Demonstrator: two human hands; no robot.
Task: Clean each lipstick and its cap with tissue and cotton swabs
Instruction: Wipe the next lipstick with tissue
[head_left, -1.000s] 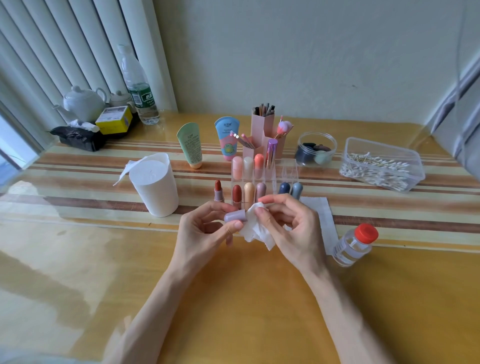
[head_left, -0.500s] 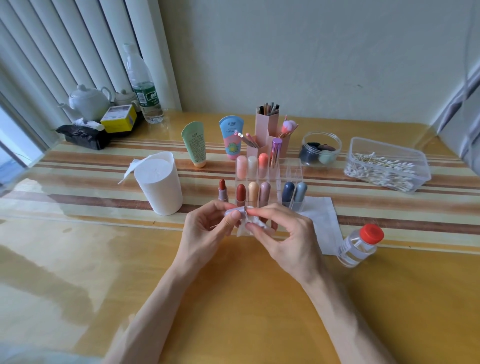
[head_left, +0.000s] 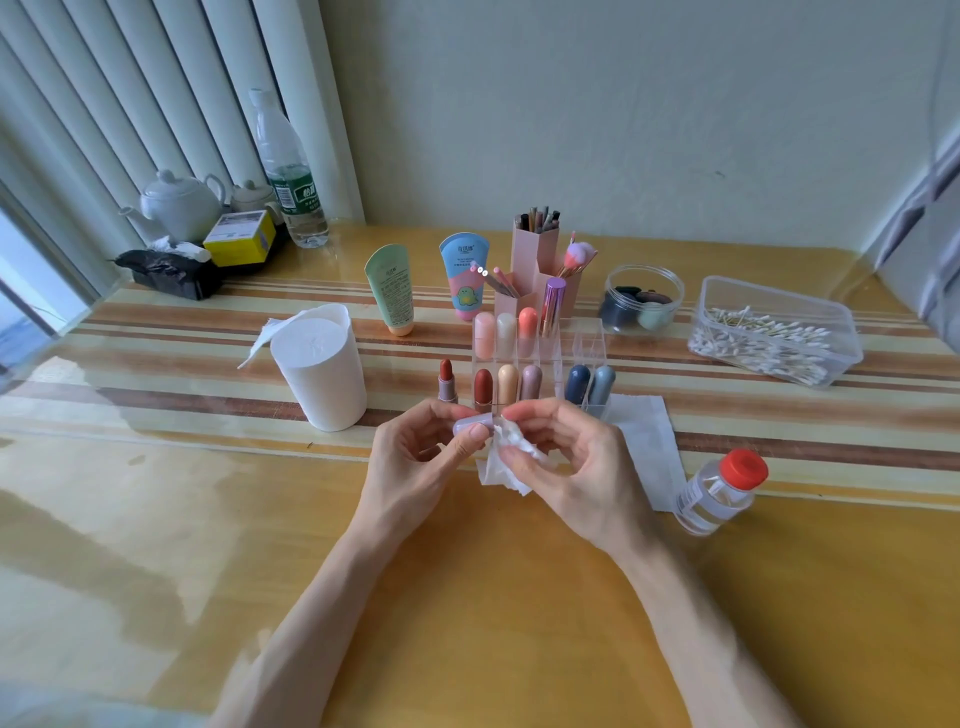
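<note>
Left hand (head_left: 421, 457) pinches a lilac cap (head_left: 475, 422); right of those fingers (head_left: 467, 439), right hand (head_left: 576, 467) grips tissue (head_left: 511, 449). Cap-wiping, I'd say; next, twist tissue inside

- The left hand (head_left: 415, 457) and the right hand (head_left: 582, 467), both over the middle of the tabletop (head_left: 156, 519), are bare, with long, slim fingers.
- The left thumbnail, which faces the camera, is short and rounded.
- Both forearms are slender and uncovered from the wrists to the near edge of the tabletop, where the picture cuts them off.
- Whether a sleeve begins higher up cannot be told.
- At the near left corner of the tabletop lies a pale, blurred strip; whether it is clothing cannot be told.
</note>
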